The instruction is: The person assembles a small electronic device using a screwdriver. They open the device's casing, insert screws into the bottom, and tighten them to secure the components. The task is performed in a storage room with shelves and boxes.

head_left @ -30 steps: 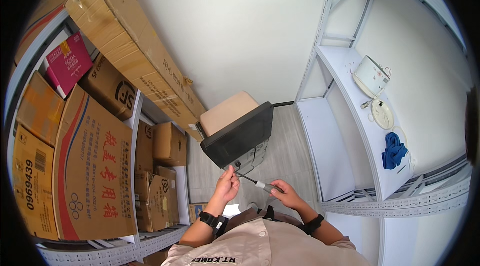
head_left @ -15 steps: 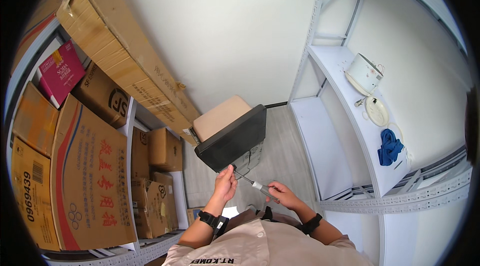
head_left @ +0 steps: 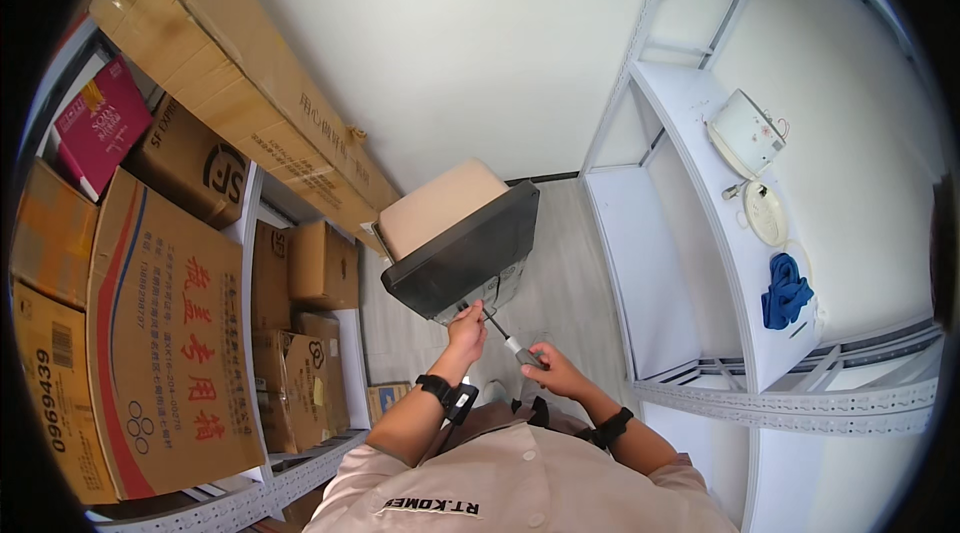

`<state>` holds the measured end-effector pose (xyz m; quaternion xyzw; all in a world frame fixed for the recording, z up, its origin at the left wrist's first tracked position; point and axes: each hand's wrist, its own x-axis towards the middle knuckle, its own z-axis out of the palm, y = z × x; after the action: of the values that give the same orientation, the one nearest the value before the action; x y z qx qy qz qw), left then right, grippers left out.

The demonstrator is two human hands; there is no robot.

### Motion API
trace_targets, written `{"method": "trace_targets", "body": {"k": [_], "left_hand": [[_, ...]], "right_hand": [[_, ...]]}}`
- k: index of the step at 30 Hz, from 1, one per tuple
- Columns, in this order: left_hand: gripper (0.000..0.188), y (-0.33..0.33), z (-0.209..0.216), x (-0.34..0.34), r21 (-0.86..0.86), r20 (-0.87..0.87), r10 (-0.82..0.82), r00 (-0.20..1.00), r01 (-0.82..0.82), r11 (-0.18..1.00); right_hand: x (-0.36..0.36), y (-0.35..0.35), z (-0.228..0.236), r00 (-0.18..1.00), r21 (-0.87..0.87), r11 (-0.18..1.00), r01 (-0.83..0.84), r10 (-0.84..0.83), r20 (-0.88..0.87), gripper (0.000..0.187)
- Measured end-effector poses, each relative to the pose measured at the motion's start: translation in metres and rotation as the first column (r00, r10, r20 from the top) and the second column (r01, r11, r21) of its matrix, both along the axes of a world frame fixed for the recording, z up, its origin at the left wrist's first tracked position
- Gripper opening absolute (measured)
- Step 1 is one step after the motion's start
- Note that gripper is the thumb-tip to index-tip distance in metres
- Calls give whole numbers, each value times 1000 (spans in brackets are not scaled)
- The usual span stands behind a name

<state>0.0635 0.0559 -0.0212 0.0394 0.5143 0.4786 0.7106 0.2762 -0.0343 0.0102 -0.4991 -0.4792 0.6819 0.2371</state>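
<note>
My right hand [head_left: 556, 371] is wrapped round the grey handle of a screwdriver [head_left: 520, 351]. Its metal shaft slants up and left toward my left hand [head_left: 467, 330]. The left fingers are pinched together at the tip end of the shaft, close to the lower edge of a dark, boxy unit [head_left: 465, 248]. Whatever small part they may hold is hidden by the fingers. The unit has a thick black slab-like top, tilted, and a greyish side facing me. Behind its slab rises a beige box-shaped body [head_left: 445, 205].
A tall carton [head_left: 250, 83] leans against the wall at left. Shelves there hold several cardboard boxes [head_left: 175, 343] and a magenta box [head_left: 103, 126]. On the right, a white shelf [head_left: 690, 123] bears a white round appliance [head_left: 747, 133], a cream disc [head_left: 766, 214] and a blue cloth [head_left: 786, 291].
Both hands and the screwdriver have moved up a little, closer to the dark unit's lower side. The whole view has shifted slightly. Both grips look the same.
</note>
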Motion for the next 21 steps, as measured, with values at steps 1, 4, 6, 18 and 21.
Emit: {"method": "trace_targets", "body": {"k": [1,4,6,18,21], "left_hand": [[14,2,-9,1,-14,-9,4,1000,-5,1000],[12,10,-31,1,-76,-23,-2,1000,1,997],[11,17,-43,0,-108,-20,-10,1000,8,994],[9,59,-78,7,-195,-61,-80,995,66,978],[7,68,-82,10,-236,-42,-33,999,22,972]], "right_hand": [[2,2,-9,1000,-17,1000,5,-4,7,43],[6,8,-35,999,-48,999,25,-22,45,42],[8,12,-50,996,-46,998,53,-50,71,41],[17,43,-88,989,-89,995,56,-43,139,46],[16,56,-85,992,-167,985,40,-19,121,48]]}}
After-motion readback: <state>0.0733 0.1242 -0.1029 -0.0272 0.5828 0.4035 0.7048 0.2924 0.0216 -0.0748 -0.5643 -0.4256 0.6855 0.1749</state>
